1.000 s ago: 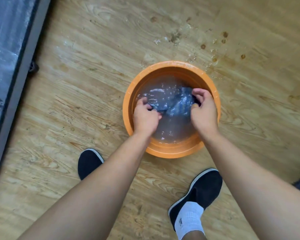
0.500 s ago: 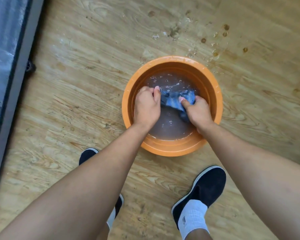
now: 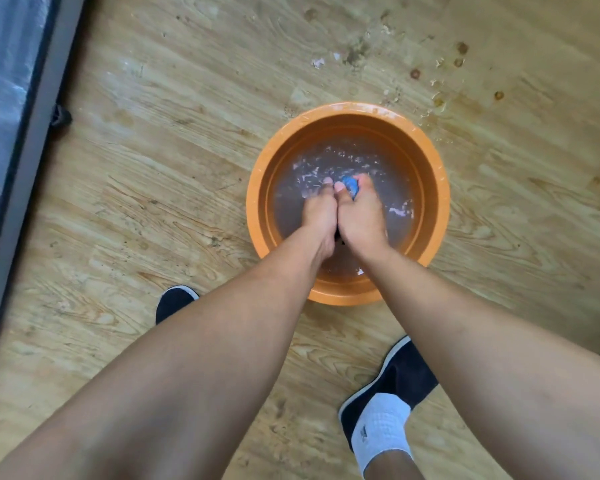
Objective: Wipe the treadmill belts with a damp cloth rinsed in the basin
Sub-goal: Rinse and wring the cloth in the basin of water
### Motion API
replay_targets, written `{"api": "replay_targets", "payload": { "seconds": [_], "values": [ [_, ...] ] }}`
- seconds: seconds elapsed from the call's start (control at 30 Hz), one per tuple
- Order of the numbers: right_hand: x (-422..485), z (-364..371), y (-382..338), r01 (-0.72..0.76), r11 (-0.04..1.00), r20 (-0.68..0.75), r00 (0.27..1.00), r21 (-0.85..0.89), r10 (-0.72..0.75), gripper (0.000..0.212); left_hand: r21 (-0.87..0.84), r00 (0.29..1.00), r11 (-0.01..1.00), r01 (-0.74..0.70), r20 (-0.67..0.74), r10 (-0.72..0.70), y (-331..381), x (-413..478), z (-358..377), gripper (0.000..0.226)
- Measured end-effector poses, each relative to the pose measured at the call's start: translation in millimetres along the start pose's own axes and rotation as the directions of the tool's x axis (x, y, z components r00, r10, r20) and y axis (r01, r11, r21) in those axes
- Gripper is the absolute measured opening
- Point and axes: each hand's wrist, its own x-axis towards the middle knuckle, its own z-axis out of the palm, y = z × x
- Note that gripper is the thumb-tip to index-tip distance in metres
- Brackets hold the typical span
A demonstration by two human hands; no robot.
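An orange basin (image 3: 430, 157) of murky water stands on the wooden floor. Both my hands are inside it, pressed side by side. My right hand (image 3: 361, 216) grips a bunched blue cloth (image 3: 351, 186), of which only a small end shows past my fingertips. My left hand (image 3: 319, 216) is curled against the right one and squeezes the same bundle; most of the cloth is hidden between my palms. The treadmill belt (image 3: 0, 64) runs along the far left edge of the head view, behind its grey side rail (image 3: 32, 161).
My feet in black shoes stand on the floor, the left (image 3: 174, 301) near the basin's front left and the right (image 3: 395, 386) with a white sock. Water drops and stains (image 3: 437, 81) mark the floor behind the basin.
The cloth was spread out between my separated hands in the water. My hands have since come together and bunched it into a tight bundle between them.
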Motion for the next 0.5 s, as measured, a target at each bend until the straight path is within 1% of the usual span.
{"api": "replay_targets", "payload": {
  "seconds": [0.03, 0.1, 0.13, 0.17, 0.23, 0.27, 0.3, 0.33, 0.37, 0.4, 0.43, 0.5],
  "values": [
    [6.1, -1.5, -3.1, -0.012, 1.0, -0.01, 1.0, -0.021, 0.012, 0.011, 0.0, 0.999, 1.0, 0.016, 0.03, -0.016, 2.0, -3.0, -0.3, 0.023],
    [21.2, -8.5, -7.7, -0.056, 0.998, 0.013, 0.998, -0.006, 0.056, 0.01, 0.142, 0.997, 0.989, -0.033, 0.081, 0.021, 6.6, -9.2, -2.8, 0.026],
    [26.6, -12.7, -8.9, -0.09, 0.995, 0.044, 0.995, 0.03, 0.089, 0.006, 0.232, 0.993, 0.969, -0.085, 0.104, 0.063, 8.6, -11.8, -4.9, 0.032],
    [31.5, -15.5, -8.3, -0.123, 0.99, 0.074, 0.99, 0.064, 0.118, 0.008, 0.302, 0.987, 0.943, -0.137, 0.119, 0.105, 11.5, -15.1, -6.1, 0.039],
    [33.0, -18.4, -5.3, -0.196, 0.972, 0.103, 0.978, 0.126, 0.184, 0.006, 0.357, 0.973, 0.908, -0.22, 0.151, 0.176, 14.2, -23.0, -8.4, 0.051],
    [33.8, -18.6, -0.6, -0.262, 0.95, 0.105, 0.963, 0.172, 0.247, 0.015, 0.357, 0.967, 0.901, -0.246, 0.159, 0.201, 13.0, -26.5, -9.3, 0.054],
    [35.5, -18.7, 5.2, -0.341, 0.91, 0.112, 0.94, 0.236, 0.323, 0.029, 0.371, 0.964, 0.892, -0.26, 0.147, 0.221, 9.7, -26.9, -10.2, 0.054],
    [35.8, -19.2, 10.3, -0.408, 0.865, 0.13, 0.913, 0.292, 0.387, 0.039, 0.38, 0.964, 0.886, -0.267, 0.113, 0.242, 5.4, -26.9, -12.4, 0.05],
    [34.8, -18.9, 13.3, -0.438, 0.837, 0.133, 0.898, 0.329, 0.419, 0.045, 0.385, 0.96, 0.88, -0.279, 0.082, 0.269, 0.3, -24.0, -15.4, 0.043],
    [32.9, -18.1, 16.4, -0.42, 0.847, 0.108, 0.906, 0.326, 0.408, 0.047, 0.409, 0.958, 0.869, -0.278, 0.055, 0.28, -3.1, -22.0, -19.1, 0.037],
    [27.5, -17.7, 15.9, -0.363, 0.883, 0.069, 0.931, 0.299, 0.359, 0.046, 0.45, 0.955, 0.849, -0.278, 0.035, 0.294, -5.6, -17.2, -22.8, 0.036],
    [12.5, -18.1, 10.2, -0.133, 0.981, -0.024, 0.99, 0.142, 0.138, 0.037, 0.522, 0.957, 0.806, -0.279, 0.079, 0.279, -6.6, -12.8, -23.2, 0.039]
  ]
}}
